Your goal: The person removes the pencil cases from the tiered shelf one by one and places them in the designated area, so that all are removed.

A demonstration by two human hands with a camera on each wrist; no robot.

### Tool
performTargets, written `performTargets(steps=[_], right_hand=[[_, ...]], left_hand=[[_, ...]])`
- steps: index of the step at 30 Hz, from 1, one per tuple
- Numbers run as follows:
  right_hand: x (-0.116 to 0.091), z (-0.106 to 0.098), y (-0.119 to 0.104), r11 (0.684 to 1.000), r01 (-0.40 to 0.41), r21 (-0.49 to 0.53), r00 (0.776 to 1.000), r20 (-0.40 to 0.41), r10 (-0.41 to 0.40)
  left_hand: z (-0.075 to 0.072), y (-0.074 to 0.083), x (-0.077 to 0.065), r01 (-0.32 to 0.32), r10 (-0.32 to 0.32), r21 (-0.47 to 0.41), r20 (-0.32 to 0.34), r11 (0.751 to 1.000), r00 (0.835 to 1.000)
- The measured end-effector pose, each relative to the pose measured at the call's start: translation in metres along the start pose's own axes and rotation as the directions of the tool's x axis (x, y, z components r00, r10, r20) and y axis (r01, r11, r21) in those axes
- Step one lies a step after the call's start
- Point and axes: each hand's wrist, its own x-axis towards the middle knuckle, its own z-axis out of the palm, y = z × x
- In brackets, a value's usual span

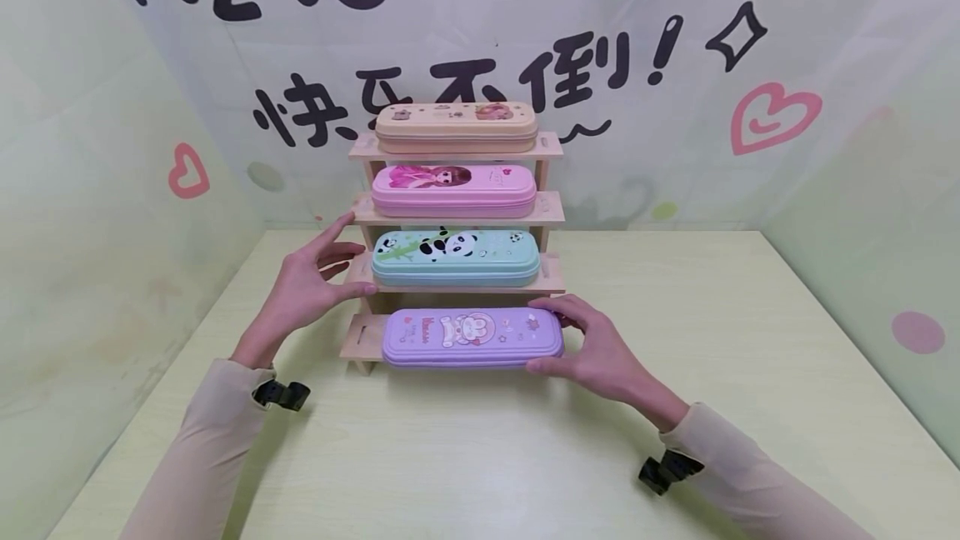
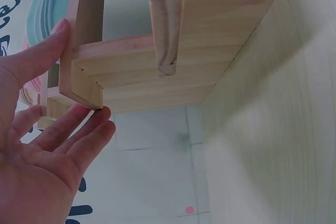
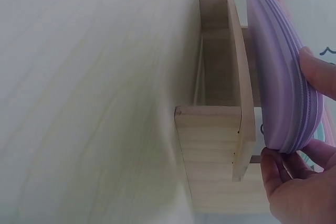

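Note:
A purple pencil case (image 1: 472, 340) with a rabbit print lies over the bottom shelf of a stepped wooden rack (image 1: 362, 338). My right hand (image 1: 600, 348) pinches its right end, thumb at the front and fingers behind. In the right wrist view a narrow gap shows between the purple case's near end and the shelf. My left hand (image 1: 303, 282) grips the left end of the shelf one step up, thumb at its front edge and fingers behind. On that shelf sits a teal panda pencil case (image 1: 457, 258).
A pink pencil case (image 1: 453, 190) sits on the shelf above the teal one, and a peach pencil case (image 1: 456, 128) on the top shelf. The rack stands on a pale wood table (image 1: 480, 457). Behind it hangs a lettered white cloth (image 1: 637, 148).

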Motion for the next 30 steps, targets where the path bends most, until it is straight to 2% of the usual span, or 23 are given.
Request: performTargets(steps=[9, 16, 30], right_hand=[[-0.008, -0.011, 0.001, 1.0, -0.007, -0.026, 1.0, -0.011, 0.006], [-0.014, -0.022, 0.006, 0.998, 0.023, -0.055, 0.999, -0.025, -0.025], [-0.029, -0.056, 0.016, 0.996, 0.069, -0.059, 0.997, -0.031, -0.071]], left_hand=[[0.0, 0.0, 0.0, -0.005, 0.005, -0.011, -0.005, 1.0, 1.0], [0.0, 0.0, 0.0, -0.009, 0.009, -0.013, -0.005, 1.0, 1.0], [-0.001, 0.001, 0.0, -0.002, 0.002, -0.025, 0.0, 1.0, 1.0]])
